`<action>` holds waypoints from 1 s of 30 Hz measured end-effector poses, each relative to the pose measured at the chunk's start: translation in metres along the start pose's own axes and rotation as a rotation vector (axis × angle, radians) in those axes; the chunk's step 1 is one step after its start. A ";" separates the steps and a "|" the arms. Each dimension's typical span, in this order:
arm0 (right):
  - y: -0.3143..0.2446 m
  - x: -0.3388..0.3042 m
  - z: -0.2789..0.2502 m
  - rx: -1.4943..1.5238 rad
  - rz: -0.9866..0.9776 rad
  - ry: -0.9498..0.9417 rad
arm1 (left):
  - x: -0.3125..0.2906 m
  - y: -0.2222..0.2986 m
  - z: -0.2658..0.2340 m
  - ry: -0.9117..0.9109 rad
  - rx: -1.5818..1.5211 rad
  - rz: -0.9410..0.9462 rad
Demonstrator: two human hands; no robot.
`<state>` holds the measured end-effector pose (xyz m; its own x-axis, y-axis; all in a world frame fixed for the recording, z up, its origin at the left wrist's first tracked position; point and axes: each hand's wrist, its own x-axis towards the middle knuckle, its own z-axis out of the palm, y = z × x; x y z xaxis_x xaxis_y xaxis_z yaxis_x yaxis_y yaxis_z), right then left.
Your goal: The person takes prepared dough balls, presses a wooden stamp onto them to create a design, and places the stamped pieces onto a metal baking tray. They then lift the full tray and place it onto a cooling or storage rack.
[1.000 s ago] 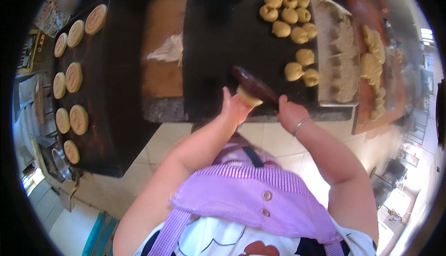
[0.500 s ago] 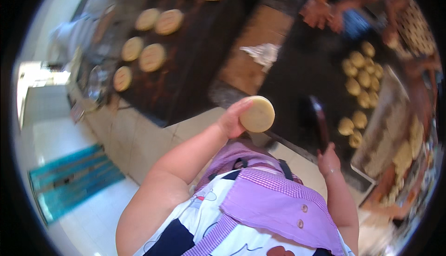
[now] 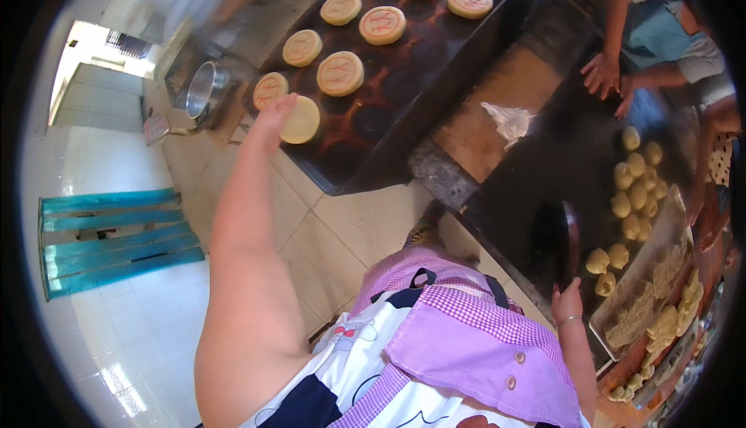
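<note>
My left hand (image 3: 276, 123) reaches far out to the left and grips a flat, round, pale dough cake (image 3: 301, 122) by its edge. It is over the near left corner of a dark baking tray (image 3: 342, 175), close to a cake with red marks (image 3: 271, 90). Several more red-marked cakes sit in the tray, such as one (image 3: 340, 73) just beyond. At the right, my right hand (image 3: 567, 302) is wrapped round the near end of a long, dark, slightly curved tool (image 3: 573, 243), whose exact kind I cannot tell. The tool points away over a black worktop (image 3: 513, 210).
Several filled dough balls (image 3: 636, 195) lie on the worktop's right side, beside a metal tray of crumbly filling (image 3: 641, 303). Another person's hands (image 3: 602, 78) are at its far end. A crumpled plastic bag (image 3: 509, 123) lies between the tables. A metal bowl (image 3: 205, 86) stands far left.
My left hand has swung from in front of me out to the left with the dough cake, over the tray's corner. My right hand still holds the dark tool.
</note>
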<state>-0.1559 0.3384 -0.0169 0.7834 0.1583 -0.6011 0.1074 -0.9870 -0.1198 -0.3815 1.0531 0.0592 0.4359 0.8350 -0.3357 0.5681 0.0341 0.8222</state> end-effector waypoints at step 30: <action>0.037 -0.175 0.224 1.440 0.451 0.398 | -0.338 0.029 0.695 -1.075 0.136 1.229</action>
<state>-0.4260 0.2813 -0.0933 0.7189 -0.3798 -0.5822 -0.6453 -0.0531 -0.7621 -0.0272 0.3897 -0.1231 0.8695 -0.4222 0.2563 -0.4374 -0.4171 0.7967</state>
